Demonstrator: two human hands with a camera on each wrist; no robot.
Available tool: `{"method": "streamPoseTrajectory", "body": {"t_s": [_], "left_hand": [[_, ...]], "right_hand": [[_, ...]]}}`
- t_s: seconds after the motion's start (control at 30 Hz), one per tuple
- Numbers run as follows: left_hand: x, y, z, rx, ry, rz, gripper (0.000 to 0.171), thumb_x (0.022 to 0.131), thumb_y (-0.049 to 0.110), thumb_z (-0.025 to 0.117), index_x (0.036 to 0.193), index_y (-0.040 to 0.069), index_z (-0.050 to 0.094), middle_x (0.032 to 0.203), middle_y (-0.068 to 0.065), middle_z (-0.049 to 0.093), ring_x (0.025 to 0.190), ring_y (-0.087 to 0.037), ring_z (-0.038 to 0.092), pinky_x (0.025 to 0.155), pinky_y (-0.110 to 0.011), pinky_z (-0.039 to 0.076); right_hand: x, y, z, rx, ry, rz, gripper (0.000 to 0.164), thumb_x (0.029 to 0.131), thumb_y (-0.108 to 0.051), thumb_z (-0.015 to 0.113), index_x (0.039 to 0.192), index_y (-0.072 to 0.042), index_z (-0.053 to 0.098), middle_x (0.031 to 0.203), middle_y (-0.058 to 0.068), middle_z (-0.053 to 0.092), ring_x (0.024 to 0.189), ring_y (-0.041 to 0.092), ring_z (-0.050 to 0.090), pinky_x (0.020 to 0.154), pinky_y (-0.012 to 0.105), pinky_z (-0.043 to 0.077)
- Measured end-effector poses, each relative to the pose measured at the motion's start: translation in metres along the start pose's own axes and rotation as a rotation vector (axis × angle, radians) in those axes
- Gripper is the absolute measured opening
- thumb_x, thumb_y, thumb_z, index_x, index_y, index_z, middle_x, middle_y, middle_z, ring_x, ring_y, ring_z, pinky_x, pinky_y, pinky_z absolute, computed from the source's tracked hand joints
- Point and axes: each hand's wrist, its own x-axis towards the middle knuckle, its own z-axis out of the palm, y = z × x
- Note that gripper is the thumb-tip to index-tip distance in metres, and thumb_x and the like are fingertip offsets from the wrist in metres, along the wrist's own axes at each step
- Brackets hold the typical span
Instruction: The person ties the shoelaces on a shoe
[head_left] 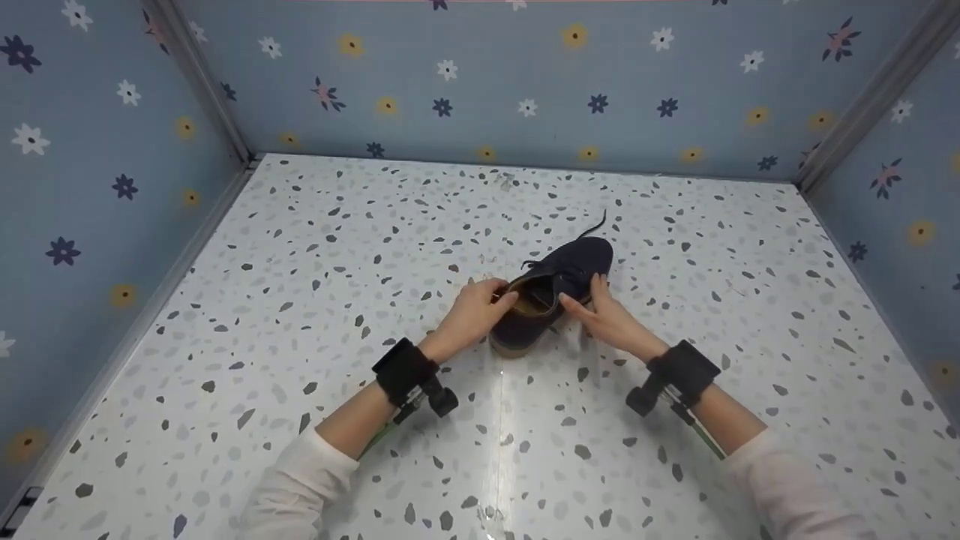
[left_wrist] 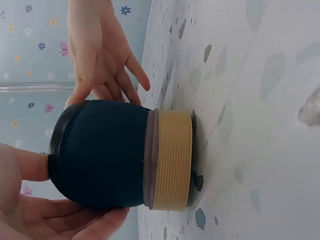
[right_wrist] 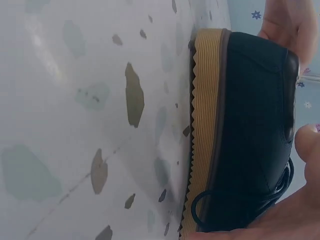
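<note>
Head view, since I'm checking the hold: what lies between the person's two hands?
A dark lace-up shoe lies between the left hand, near its heel, and the right hand, nearer its toe; the head view shows this.

No lettering, label, brand, number or sign can be read anywhere on the dark navy, tan-soled lace-up shoe (head_left: 583,268); its smooth tan inner lining (head_left: 529,301) seems too shadowed and small to tell.

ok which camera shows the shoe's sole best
The right wrist view: it shows a long stretch of the sole side-on, with ribs and toothed lower edge. The left wrist view shows only the heel end, close up; the head view, mainly a thin strip there.
</note>
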Motion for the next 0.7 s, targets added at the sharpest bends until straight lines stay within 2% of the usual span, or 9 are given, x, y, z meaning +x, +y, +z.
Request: {"method": "streamPoseTrajectory", "body": {"t_s": [0.1, 0.17, 0.27, 0.37, 0.5, 0.57, 0.7], "left_hand": [[-0.001, 0.001, 0.001, -0.016, -0.008, 0.012, 0.026, 0.074, 0.029, 0.04, 0.085, 0.008, 0.05, 0.074, 0.003, 0.048, 0.064, -0.007, 0.043, 0.054, -0.02, 0.034], [0.0, 0.0, 0.001, -0.02, -0.011, 0.001, 0.027, 0.074, 0.03, 0.039, 0.085, 0.009, 0.05, 0.074, 0.004, 0.048, 0.065, -0.006, 0.043, 0.055, -0.02, 0.034], [0.006, -0.003, 0.001, -0.029, -0.017, -0.032, 0.026, 0.075, 0.031, 0.037, 0.085, 0.01, 0.051, 0.075, 0.005, 0.048, 0.066, -0.006, 0.043, 0.057, -0.02, 0.033], [0.014, -0.007, 0.002, -0.037, -0.039, -0.07, 0.029, 0.075, 0.032, 0.036, 0.087, 0.01, 0.051, 0.077, 0.004, 0.049, 0.069, -0.006, 0.043, 0.06, -0.021, 0.033], [0.023, -0.011, 0.005, -0.038, -0.078, -0.123, 0.033, 0.075, 0.034, 0.034, 0.093, 0.011, 0.049, 0.085, 0.002, 0.049, 0.076, -0.008, 0.043, 0.064, -0.022, 0.032], [0.027, -0.011, 0.007, -0.033, -0.092, -0.134, 0.033, 0.075, 0.034, 0.034, 0.095, 0.011, 0.048, 0.089, 0.001, 0.048, 0.08, -0.008, 0.042, 0.066, -0.023, 0.031], [0.032, -0.01, 0.009, -0.009, -0.11, -0.138, 0.032, 0.076, 0.032, 0.034, 0.096, 0.012, 0.048, 0.09, 0.002, 0.047, 0.081, -0.008, 0.041, 0.066, -0.022, 0.031]], "right_hand": [[0.001, 0.001, -0.004, 0.0, 0.016, -0.003, 0.08, 0.067, -0.051, 0.032, 0.114, 0.003, -0.003, 0.117, 0.019, -0.005, 0.104, 0.022, 0.002, 0.081, 0.032, 0.008], [-0.001, -0.001, -0.006, 0.011, 0.057, -0.02, 0.079, 0.067, -0.05, 0.035, 0.114, 0.004, 0.001, 0.117, 0.019, 0.0, 0.104, 0.022, 0.004, 0.081, 0.032, 0.008], [-0.006, -0.004, -0.005, 0.023, 0.134, -0.047, 0.079, 0.066, -0.047, 0.039, 0.115, 0.003, 0.003, 0.117, 0.018, 0.005, 0.104, 0.022, 0.007, 0.081, 0.033, 0.01], [-0.003, 0.004, 0.005, 0.055, 0.18, -0.082, 0.078, 0.065, -0.045, 0.042, 0.116, -0.004, -0.001, 0.117, 0.016, 0.004, 0.103, 0.022, 0.008, 0.079, 0.036, 0.012], [0.01, 0.023, 0.023, 0.091, 0.174, -0.077, 0.076, 0.065, -0.048, 0.041, 0.116, -0.019, -0.007, 0.119, 0.009, 0.001, 0.103, 0.017, 0.01, 0.079, 0.038, 0.012], [0.014, 0.028, 0.028, 0.108, 0.171, -0.069, 0.072, 0.064, -0.049, 0.041, 0.116, -0.023, -0.002, 0.119, 0.005, 0.005, 0.101, 0.015, 0.016, 0.079, 0.037, 0.012], [0.001, 0.003, 0.021, 0.158, 0.154, -0.069, 0.07, 0.065, -0.046, 0.042, 0.117, -0.014, 0.007, 0.116, 0.01, 0.015, 0.1, 0.018, 0.02, 0.078, 0.035, 0.016]]}}
